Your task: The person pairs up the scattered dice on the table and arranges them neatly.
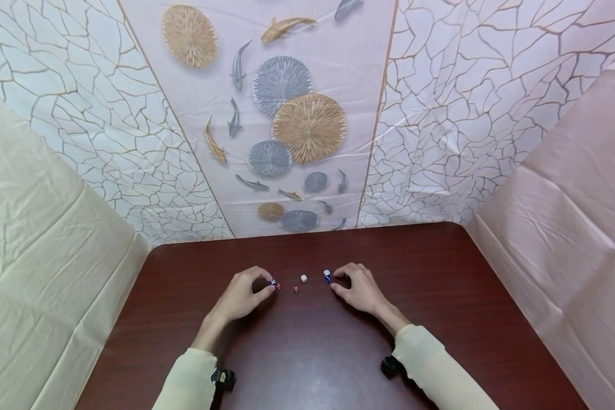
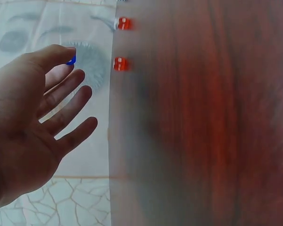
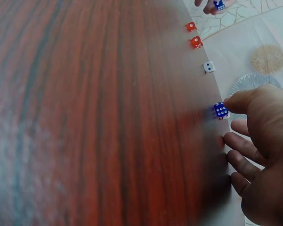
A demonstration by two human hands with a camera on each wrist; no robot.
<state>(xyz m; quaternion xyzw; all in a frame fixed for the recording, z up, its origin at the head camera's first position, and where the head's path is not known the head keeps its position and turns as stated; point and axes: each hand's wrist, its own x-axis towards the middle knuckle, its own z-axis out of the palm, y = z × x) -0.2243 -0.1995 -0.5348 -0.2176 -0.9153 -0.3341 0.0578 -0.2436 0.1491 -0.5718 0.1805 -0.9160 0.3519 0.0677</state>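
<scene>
My left hand (image 1: 245,293) pinches a small blue die (image 2: 71,60) between thumb and index finger, its other fingers spread. A red die (image 1: 279,286) lies right by those fingertips. Farther right on the table are a second red die (image 1: 295,289) and a white die (image 1: 304,278) with dark pips. Another blue die (image 3: 221,110) sits close against a second white die (image 1: 327,273), which it partly hides in the right wrist view. My right hand (image 1: 361,289) is beside this pair, fingers apart and relaxed, the thumb tip right at the blue die.
The dark reddish-brown table (image 1: 307,347) has a glossy top and rounded far corners. Behind it hangs a cloth (image 1: 415,131) printed with fish, round pads and crackle lines. Pale draped cloth (image 1: 41,256) encloses the left and right sides. Black wrist devices (image 1: 223,378) sit at both sleeves.
</scene>
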